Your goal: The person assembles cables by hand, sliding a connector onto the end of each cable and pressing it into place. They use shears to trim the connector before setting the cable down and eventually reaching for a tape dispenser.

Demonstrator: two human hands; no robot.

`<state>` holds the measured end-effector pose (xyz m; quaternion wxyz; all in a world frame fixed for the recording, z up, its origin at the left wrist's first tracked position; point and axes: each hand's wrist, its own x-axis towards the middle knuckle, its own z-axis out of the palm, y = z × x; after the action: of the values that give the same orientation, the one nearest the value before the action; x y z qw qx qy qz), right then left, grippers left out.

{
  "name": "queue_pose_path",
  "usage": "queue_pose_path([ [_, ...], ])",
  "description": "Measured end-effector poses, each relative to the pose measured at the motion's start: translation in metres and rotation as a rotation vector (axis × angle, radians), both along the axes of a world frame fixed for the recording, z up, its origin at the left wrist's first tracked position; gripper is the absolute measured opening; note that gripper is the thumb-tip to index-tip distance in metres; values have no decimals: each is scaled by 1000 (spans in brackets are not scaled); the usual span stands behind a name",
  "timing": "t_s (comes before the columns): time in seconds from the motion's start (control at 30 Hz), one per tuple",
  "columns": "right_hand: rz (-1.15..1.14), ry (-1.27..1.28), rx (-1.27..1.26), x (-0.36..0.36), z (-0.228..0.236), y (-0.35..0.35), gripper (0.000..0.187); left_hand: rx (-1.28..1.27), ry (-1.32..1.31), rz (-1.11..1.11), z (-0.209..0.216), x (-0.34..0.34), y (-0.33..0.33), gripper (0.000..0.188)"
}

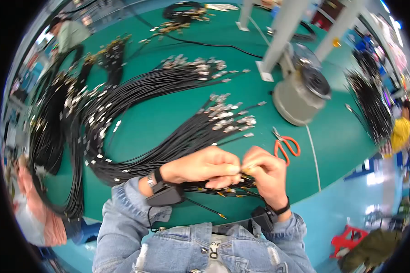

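My left hand and my right hand meet over the near edge of the green table, fingertips pinched together. Between them is a small yellowish cable end, mostly hidden by the fingers. Under and beside both hands lie black cables with gold-coloured tips; one loose cable points toward me. Beyond my left hand, a thick bundle of black cables curves away to the left, its silver connectors fanned out. Orange-handled cutters lie just past my right hand.
A grey round machine stands by white metal posts. More black cable bundles lie at left, at the far side and at right. Other people sit at the left and right edges. A red stool is on the floor.
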<state>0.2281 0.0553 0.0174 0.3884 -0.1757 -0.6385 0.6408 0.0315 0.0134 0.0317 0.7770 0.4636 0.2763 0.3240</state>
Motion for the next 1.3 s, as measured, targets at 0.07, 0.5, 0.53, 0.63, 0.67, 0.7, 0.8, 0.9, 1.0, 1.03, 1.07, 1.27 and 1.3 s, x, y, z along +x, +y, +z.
queue_pose_path([
  [0.07,-94,-73,109,1,-8,0,6,26,-7,26,-1,-2,-5,31],
  [0.5,-639,-363,99,19,-8,-11,16,854,808,617,-35,10,-36,34],
  [0.53,-622,-395,177,20,-6,-14,16,868,829,600,-32,3,-43,35],
  [0.63,-549,-467,338,24,-7,-20,16,897,873,565,-25,-22,-64,38],
  [0.67,-499,-511,417,26,-8,-23,17,883,891,555,-26,-30,-72,42],
  [0.7,-452,-555,496,26,-8,-24,19,871,907,543,-27,-39,-78,46],
  [0.8,-401,-585,624,13,-1,-36,22,887,1017,506,-22,-58,-98,54],
  [0.9,-369,-615,676,13,-2,-37,23,938,1197,455,-17,-72,-119,62],
  [1.0,-365,-655,649,13,-6,-36,20,904,1501,395,-22,-85,-136,72],
  [1.03,-331,-648,638,15,-8,-35,20,901,1494,383,-22,-86,-137,72],
  [1.07,-298,-641,627,17,-9,-34,19,874,1517,381,-22,-87,-136,71],
  [1.27,-227,-625,618,8,-14,-39,18,827,1455,473,-24,-114,-152,59],
  [1.3,-226,-620,618,9,-14,-38,18,825,1452,473,-22,-119,-156,59],
])
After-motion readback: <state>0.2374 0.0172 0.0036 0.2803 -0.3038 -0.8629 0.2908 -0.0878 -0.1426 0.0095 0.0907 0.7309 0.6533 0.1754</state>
